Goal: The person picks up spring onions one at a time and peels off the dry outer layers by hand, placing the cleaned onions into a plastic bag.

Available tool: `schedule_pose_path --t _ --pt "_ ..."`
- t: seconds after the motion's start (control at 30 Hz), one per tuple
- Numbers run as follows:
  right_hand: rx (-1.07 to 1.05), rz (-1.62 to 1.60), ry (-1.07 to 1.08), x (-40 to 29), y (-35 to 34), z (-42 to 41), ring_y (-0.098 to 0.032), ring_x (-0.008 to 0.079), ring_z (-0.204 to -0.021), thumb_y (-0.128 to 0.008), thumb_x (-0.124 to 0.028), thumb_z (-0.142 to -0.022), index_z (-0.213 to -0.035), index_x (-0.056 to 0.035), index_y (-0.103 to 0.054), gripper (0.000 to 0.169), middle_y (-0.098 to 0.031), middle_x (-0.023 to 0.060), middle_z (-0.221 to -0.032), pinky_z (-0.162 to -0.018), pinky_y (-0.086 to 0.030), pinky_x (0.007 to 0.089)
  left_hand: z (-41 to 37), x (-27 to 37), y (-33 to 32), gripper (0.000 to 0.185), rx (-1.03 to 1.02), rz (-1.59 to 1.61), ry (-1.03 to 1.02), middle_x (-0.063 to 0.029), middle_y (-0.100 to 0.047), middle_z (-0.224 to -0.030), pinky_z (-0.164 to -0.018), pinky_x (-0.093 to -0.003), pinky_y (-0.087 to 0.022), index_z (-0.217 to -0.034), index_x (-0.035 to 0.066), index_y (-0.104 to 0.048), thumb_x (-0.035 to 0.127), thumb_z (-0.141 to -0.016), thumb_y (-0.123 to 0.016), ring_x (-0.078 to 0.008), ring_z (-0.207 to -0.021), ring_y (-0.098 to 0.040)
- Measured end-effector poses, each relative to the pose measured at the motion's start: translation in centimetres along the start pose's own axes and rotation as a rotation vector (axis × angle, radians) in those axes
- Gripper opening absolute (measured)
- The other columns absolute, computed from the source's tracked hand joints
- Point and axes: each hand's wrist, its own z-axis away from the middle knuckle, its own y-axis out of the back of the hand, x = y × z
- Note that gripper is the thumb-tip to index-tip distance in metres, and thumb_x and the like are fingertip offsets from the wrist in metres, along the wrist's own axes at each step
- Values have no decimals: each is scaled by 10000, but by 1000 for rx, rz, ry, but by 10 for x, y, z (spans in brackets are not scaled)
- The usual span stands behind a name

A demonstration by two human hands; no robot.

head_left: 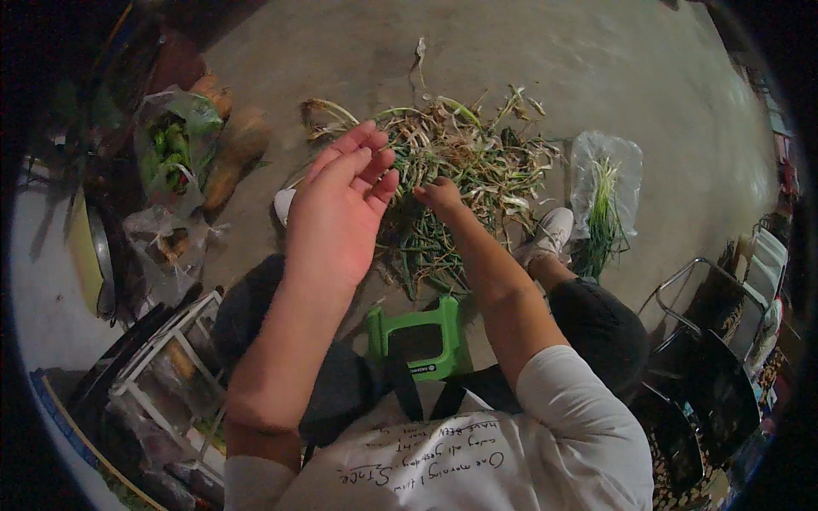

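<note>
A loose pile of scallions and dry trimmings (473, 150) lies on the concrete floor before me. My left hand (345, 198) is raised above the pile's left side, palm turned inward and fingers loosely curled apart; I see nothing in it. Lower down, my right hand (441, 195) reaches into the middle of the pile with its fingers curled. Whether it grips any stalks is hidden. To the right, a bundle of cleaned green scallions (601, 211) rests partly on a clear plastic bag (623, 160).
A green plastic stool (457, 338) stands between my legs. On the left are a bag of green vegetables (169, 150), a tan squash (236, 156), another plastic bag (169, 243) and a white rack (172, 377). A metal-framed chair (716, 358) stands at right.
</note>
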Motion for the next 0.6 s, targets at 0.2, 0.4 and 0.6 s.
schedule_pose_path --t 0.2,0.4,0.6 --pt "118 201 -133 -21 0 14 -533 185 -504 -688 -172 -805 -834 14 -543 237 -528 76 -607 -422 -391 301 3 7 3 304 -15 32 0 -78 -575 -1081 -829 -279 -452 -1168 17 -523 53 -866 -526 -152 -964 -541" --pt "11 659 6 -48 22 66 -424 132 -421 -680 -389 -817 -710 -18 -544 410 -471 20 -534 -409 -343 308 3 6 0 269 -29 50 4 -85 -583 -1070 -831 -279 -455 -1132 12 -551 54 -868 -520 -155 -966 -546" --pt "-201 658 129 -99 57 134 -418 79 -491 -646 -333 -858 -745 -57 -547 313 -473 -17 -584 -449 -334 250 -5 -7 5 240 -101 48 30 -76 -603 -1023 -795 -282 -477 -1104 9 -560 46 -873 -505 -159 -923 -569"
